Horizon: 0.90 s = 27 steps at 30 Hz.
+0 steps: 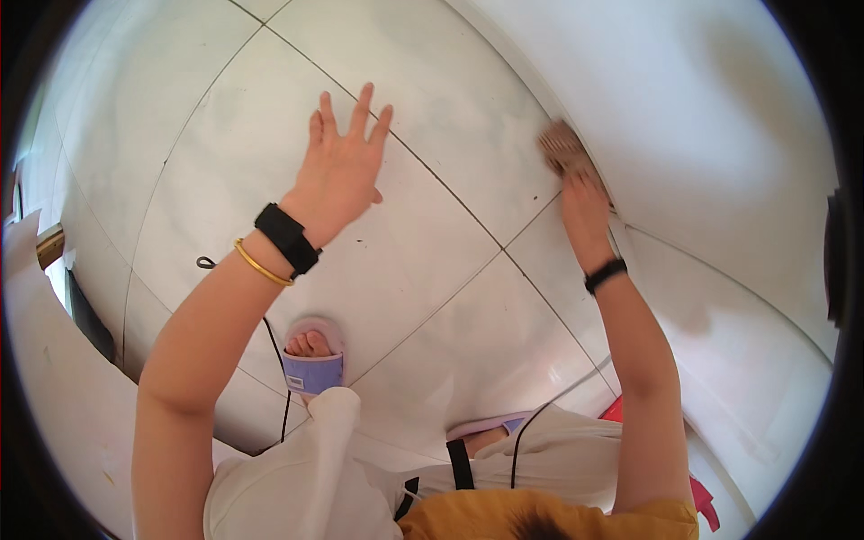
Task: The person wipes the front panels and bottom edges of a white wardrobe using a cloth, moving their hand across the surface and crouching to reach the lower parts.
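Observation:
My left hand (341, 172) is spread palm down over the pale floor tiles (439, 283), fingers apart and holding nothing. Whether it rests on the tile or hovers just above cannot be made out. At the foot of the white wall (702, 135), my right hand (586, 212) grips a brown striped cloth (562, 145). The cloth is somewhat blurred and lies against the floor along the wall's base. My right fingertips are partly hidden in its folds.
My feet wear purple slippers (313, 373) on the tiles. A black cable (271, 331) runs along the floor beside the left slipper; a grey cord (580, 381) crosses near my right leg. Red material (613, 410) shows beside my right arm. A wooden piece (50, 246) stands at far left.

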Each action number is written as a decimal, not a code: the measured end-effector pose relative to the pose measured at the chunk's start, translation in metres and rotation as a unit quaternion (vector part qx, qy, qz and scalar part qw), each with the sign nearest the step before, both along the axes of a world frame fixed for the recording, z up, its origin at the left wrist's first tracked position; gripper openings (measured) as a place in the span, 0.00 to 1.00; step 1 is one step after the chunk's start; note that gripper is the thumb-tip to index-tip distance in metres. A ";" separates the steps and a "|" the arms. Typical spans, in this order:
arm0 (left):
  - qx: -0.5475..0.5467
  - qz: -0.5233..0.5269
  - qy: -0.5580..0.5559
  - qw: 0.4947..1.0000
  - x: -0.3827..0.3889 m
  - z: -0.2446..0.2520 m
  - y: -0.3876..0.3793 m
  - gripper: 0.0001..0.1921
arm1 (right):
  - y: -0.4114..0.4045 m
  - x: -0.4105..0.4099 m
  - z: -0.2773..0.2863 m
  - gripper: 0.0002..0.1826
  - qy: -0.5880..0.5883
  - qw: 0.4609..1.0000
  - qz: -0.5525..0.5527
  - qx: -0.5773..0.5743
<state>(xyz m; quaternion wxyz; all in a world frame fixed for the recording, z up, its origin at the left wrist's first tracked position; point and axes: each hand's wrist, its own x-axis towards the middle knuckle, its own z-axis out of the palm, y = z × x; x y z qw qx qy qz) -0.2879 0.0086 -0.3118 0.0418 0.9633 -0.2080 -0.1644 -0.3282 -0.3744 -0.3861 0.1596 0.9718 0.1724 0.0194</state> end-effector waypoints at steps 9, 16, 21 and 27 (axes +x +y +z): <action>0.163 0.160 0.002 0.974 0.052 -0.007 0.082 0.61 | 0.010 0.012 0.016 0.08 0.016 0.996 0.060 -0.066; 0.153 0.180 0.084 0.968 0.048 -0.030 0.102 0.65 | 0.121 0.126 -0.010 0.10 -0.052 0.996 0.059 0.051; 0.158 0.172 0.092 0.968 0.051 -0.027 0.101 0.65 | 0.118 0.118 -0.001 0.11 0.047 0.999 -0.019 0.021; 0.142 0.154 0.044 0.977 0.044 -0.033 0.107 0.62 | 0.018 -0.009 0.017 0.12 0.195 0.956 -0.191 -0.107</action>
